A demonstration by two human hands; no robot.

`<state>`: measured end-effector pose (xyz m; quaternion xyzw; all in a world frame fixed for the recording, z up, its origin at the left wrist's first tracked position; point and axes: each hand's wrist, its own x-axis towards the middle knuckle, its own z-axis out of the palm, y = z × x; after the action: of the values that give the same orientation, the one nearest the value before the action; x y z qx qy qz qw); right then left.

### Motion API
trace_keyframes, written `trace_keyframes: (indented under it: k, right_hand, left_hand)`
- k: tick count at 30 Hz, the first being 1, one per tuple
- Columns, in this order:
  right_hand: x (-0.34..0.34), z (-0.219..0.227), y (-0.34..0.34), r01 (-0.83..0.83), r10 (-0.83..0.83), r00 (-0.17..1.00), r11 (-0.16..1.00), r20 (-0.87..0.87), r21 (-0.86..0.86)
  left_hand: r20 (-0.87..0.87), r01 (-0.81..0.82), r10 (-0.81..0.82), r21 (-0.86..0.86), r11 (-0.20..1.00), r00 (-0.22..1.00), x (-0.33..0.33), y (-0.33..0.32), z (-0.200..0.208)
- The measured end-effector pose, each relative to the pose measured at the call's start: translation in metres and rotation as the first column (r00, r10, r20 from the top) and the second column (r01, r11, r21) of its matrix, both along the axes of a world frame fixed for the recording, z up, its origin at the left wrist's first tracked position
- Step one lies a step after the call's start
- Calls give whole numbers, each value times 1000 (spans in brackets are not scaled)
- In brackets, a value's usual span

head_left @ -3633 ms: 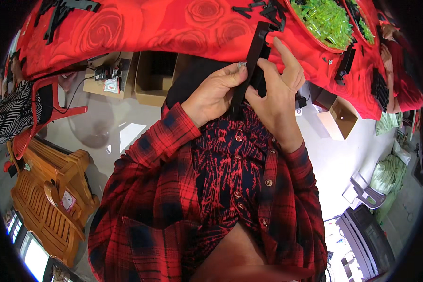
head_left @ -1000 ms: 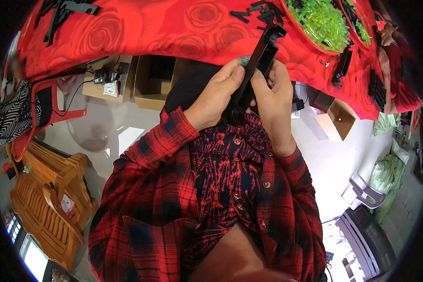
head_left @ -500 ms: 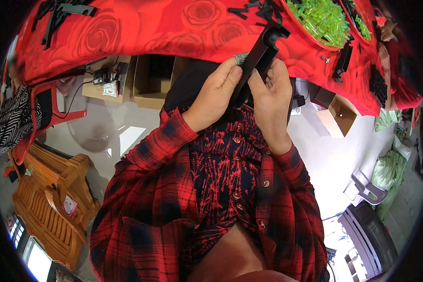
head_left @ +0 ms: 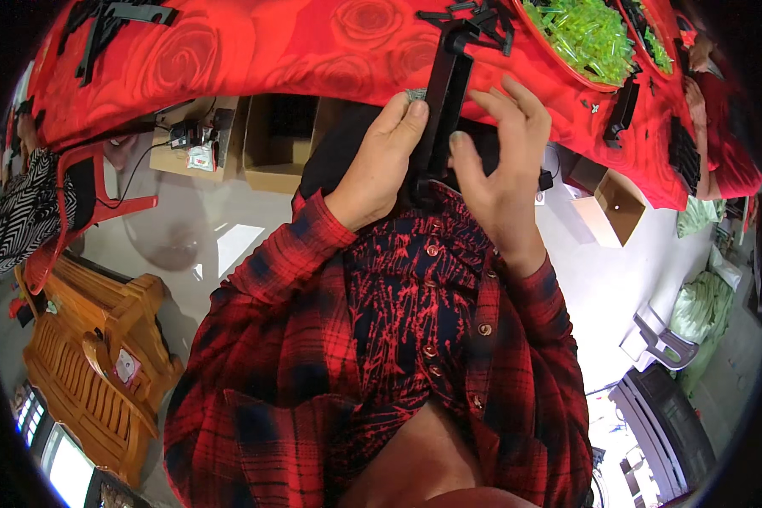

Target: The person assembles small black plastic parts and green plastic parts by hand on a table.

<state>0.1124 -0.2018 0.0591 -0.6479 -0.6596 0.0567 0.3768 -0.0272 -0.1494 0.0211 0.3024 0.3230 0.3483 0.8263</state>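
My left hand grips a long black plastic part with a channel-like body and a curved notch at its far end. The part stands almost upright in view, just in front of the table edge. A bit of grey-green, rough-looking material shows at the left fingertips; its kind cannot be made out. Beside the part, my right hand has its fingers spread and holds nothing, the thumb close to the part's side. Several smaller black pieces lie on the red rose-patterned tablecloth beyond.
Green translucent pieces fill a red tray at the far right. More black parts lie far left, another at the right edge. Open cardboard boxes stand under the table. Another person's arm shows at right. A wooden chair stands left.
My right hand has come off the black part and its fingers have spread. The part has turned more upright, still in my left hand.
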Motion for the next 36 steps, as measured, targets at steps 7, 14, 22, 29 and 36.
trace_keyframes:
  k: [7, 14, 22, 29, 36]
  right_hand:
    - [-9, -2, 8, 22, -3, 992, 989, 130, -145]
    - [-9, -7, 15, 14, -2, 998, 976, 55, -219]
    - [-5, -20, 16, 24, -33, 999, 964, -30, -266]
    - [-3, -21, 16, 45, -39, 999, 962, 26, -268]
    - [-6, -21, 12, 69, -59, 996, 982, 62, -175]
  left_hand:
    - [-63, 2, 8, 150, 989, 998, -2, -3, 1]
    - [-150, 5, 41, 291, 957, 988, -1, -3, -3]
    - [-125, -5, 23, 142, 990, 992, -2, 1, -8]
    - [-175, -8, 25, 97, 995, 984, -1, 3, -8]
    - [-208, -32, 62, 141, 989, 976, 1, 9, -12]
